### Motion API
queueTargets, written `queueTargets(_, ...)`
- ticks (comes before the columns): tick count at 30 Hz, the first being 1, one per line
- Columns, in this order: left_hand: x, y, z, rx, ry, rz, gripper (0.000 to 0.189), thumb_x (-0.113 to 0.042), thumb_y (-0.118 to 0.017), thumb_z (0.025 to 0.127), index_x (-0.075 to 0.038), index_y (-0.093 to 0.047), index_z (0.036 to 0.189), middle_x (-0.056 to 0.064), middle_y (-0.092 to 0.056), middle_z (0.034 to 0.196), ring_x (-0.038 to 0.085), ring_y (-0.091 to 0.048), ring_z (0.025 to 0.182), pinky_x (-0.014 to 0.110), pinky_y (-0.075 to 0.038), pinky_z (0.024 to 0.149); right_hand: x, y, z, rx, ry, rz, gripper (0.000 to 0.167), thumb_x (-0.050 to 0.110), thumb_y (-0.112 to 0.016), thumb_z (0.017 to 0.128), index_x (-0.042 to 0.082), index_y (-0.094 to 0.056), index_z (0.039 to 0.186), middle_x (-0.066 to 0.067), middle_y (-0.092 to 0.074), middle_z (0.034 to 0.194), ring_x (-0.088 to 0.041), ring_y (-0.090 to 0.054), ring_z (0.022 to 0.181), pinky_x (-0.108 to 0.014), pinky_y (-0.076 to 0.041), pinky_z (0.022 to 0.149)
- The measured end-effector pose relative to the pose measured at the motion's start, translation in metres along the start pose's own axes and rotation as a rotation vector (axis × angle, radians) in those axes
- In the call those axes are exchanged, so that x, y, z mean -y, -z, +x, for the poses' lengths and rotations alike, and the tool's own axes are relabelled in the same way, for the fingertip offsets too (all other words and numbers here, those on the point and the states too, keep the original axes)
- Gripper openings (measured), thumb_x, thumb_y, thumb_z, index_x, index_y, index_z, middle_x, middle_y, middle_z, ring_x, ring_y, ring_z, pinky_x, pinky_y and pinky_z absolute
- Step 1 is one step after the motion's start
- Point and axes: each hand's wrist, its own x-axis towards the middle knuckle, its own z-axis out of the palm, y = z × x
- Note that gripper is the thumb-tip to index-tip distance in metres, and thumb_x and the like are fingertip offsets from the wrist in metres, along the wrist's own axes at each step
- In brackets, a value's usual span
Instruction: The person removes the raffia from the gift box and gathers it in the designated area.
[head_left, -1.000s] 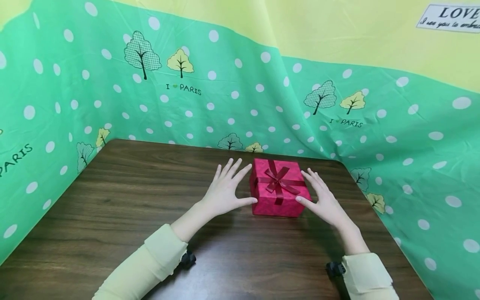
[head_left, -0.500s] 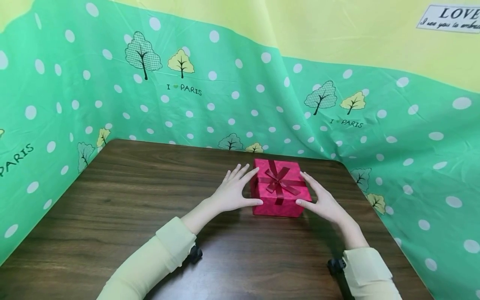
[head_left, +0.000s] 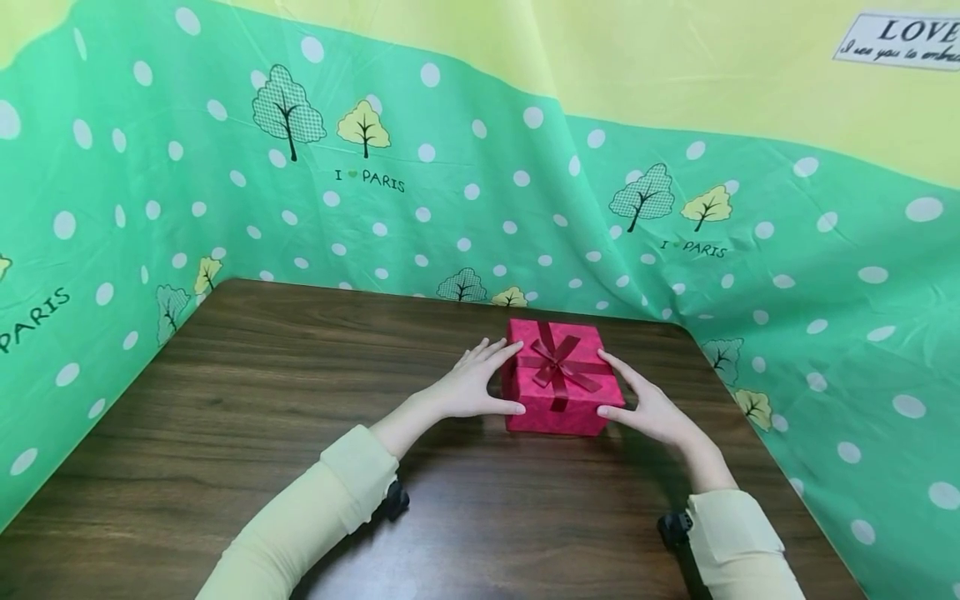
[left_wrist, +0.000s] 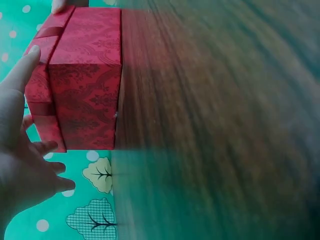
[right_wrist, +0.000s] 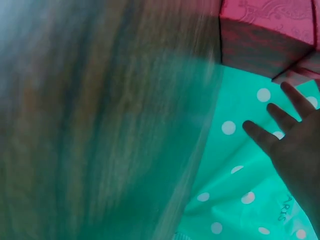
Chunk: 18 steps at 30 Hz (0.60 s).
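Observation:
A red patterned gift box (head_left: 566, 417) with a dark red ribbon bow (head_left: 557, 364) on its lid sits on the table. My left hand (head_left: 468, 387) is at its left side, thumb and index finger spread against the lid's edge. In the left wrist view the thumb (left_wrist: 31, 57) touches the lid (left_wrist: 45, 82), while other fingers extend beside it, partly off the box. At the right side, my right hand (head_left: 656, 412) has thumb and index finger stretched to the lid's corners. Its other fingers (right_wrist: 280, 117) look straight and apart from the box in the right wrist view.
The brown wood-grain table (head_left: 262, 375) extends to the left and front of the box. A green and yellow polka-dot cloth (head_left: 450, 192) hangs behind the table and along its sides. Black wrist cameras (head_left: 675, 529) sit under the cuffs.
My left hand has moved right until its thumb and index finger meet the box. The right hand has shifted only slightly at its side. The box stays in place.

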Motion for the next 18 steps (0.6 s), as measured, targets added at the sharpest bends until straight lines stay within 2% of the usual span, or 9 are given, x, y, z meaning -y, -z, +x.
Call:
queueTargets(3, 0.0026, 0.0003, 0.0018, 0.012, -0.026, -0.022, 0.096, -0.06, -0.068, 0.075, -0.03, -0.017, 0.151, 0.006, -0.017, 0.157, 0.032, -0.006, 0.145, 0.055, -0.012, 0.114, -0.0045, 0.0002, 0.0007, 0.003, 0.011, 0.013, 0.089, 0.034, -0.074, 0.08, 0.039, -0.018, 0.149, -0.013, -0.027, 0.152, -0.041, -0.029, 0.135, -0.063, -0.037, 0.097)
queueTargets(7, 0.005, 0.0004, 0.0057, 0.024, -0.056, -0.059, 0.095, -0.055, -0.071, 0.076, -0.028, -0.019, 0.151, 0.004, -0.018, 0.157, 0.032, -0.01, 0.145, 0.051, -0.017, 0.114, -0.0079, 0.0006, 0.0019, 0.0, 0.03, 0.057, 0.091, 0.029, -0.077, 0.078, 0.034, -0.021, 0.149, -0.014, -0.031, 0.15, -0.041, -0.036, 0.131, -0.056, -0.043, 0.094)
queueTargets(13, 0.0048, 0.0017, 0.0084, 0.023, -0.05, -0.109, 0.095, -0.051, -0.075, 0.073, -0.027, -0.024, 0.15, 0.003, -0.024, 0.155, 0.025, -0.021, 0.143, 0.047, -0.029, 0.111, -0.0073, 0.0008, 0.0033, -0.007, 0.009, 0.107, 0.091, 0.029, -0.079, 0.076, 0.037, -0.024, 0.148, -0.008, -0.036, 0.148, -0.034, -0.041, 0.13, -0.05, -0.047, 0.094)
queueTargets(18, 0.0049, 0.0029, 0.0085, 0.01, -0.043, -0.111, 0.095, -0.05, -0.077, 0.072, -0.027, -0.027, 0.149, 0.003, -0.027, 0.154, 0.02, -0.026, 0.141, 0.044, -0.031, 0.11, -0.0057, 0.0, 0.0041, -0.01, -0.001, 0.111, 0.091, 0.03, -0.079, 0.075, 0.036, -0.025, 0.148, -0.008, -0.039, 0.146, -0.032, -0.043, 0.127, -0.048, -0.047, 0.093)
